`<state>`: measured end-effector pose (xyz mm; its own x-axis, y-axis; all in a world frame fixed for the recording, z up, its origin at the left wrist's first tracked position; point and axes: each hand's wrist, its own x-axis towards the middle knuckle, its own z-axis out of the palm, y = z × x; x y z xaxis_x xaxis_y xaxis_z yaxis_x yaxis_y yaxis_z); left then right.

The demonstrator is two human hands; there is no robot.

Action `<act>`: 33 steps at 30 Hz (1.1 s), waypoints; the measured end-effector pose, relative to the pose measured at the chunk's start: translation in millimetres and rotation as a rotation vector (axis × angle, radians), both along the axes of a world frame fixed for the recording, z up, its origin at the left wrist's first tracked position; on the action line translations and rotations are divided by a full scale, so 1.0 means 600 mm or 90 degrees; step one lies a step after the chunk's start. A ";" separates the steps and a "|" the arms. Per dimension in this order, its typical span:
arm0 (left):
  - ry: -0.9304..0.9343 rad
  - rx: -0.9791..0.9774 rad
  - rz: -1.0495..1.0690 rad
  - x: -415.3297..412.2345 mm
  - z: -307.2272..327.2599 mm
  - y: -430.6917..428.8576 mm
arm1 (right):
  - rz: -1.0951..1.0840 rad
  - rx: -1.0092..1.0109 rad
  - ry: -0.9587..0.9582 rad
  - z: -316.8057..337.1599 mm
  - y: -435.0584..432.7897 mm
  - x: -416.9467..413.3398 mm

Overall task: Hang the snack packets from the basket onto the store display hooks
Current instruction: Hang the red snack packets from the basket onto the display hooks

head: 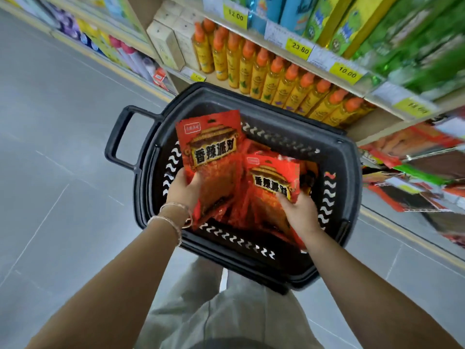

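Note:
A black plastic basket (349, 197) stands on the floor in front of me, holding several red snack packets. My left hand (185, 188) grips the lower edge of a red packet (211, 152) that stands upright, lifted above the pile. My right hand (299, 211) holds a second red packet (273, 182) by its lower part, low inside the basket. More red packets (254, 217) lie under both hands. Blurred packets on the display hooks (412, 182) show at the right edge.
A shelf with a row of yellow bottles (274, 76) with orange caps runs behind the basket, with yellow price tags (347, 71) above. Green and blue boxes (352, 23) fill the upper shelf. Grey tiled floor (63, 147) spreads to the left. The basket handle (120, 137) sticks out leftward.

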<state>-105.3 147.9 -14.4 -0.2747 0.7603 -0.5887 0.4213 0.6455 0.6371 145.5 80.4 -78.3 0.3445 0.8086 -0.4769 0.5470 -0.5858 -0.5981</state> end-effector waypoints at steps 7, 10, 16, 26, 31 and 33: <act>-0.112 0.099 -0.050 -0.017 0.097 -0.052 | -0.098 0.234 -0.051 0.148 -0.090 -0.027; -0.126 0.160 -0.086 -0.019 0.141 -0.086 | -0.160 0.311 -0.090 0.209 -0.155 -0.029; -0.182 0.249 -0.182 0.042 0.217 -0.153 | -0.330 0.307 -0.141 0.277 -0.332 -0.018; -0.229 0.223 -0.504 0.247 0.223 -0.318 | -0.544 0.145 -0.123 0.211 -0.613 0.053; -0.199 0.151 -0.567 0.374 0.164 -0.392 | -0.629 0.114 -0.047 0.162 -0.717 0.144; -0.173 0.099 -0.570 0.419 0.136 -0.418 | -0.655 0.099 -0.004 0.147 -0.750 0.184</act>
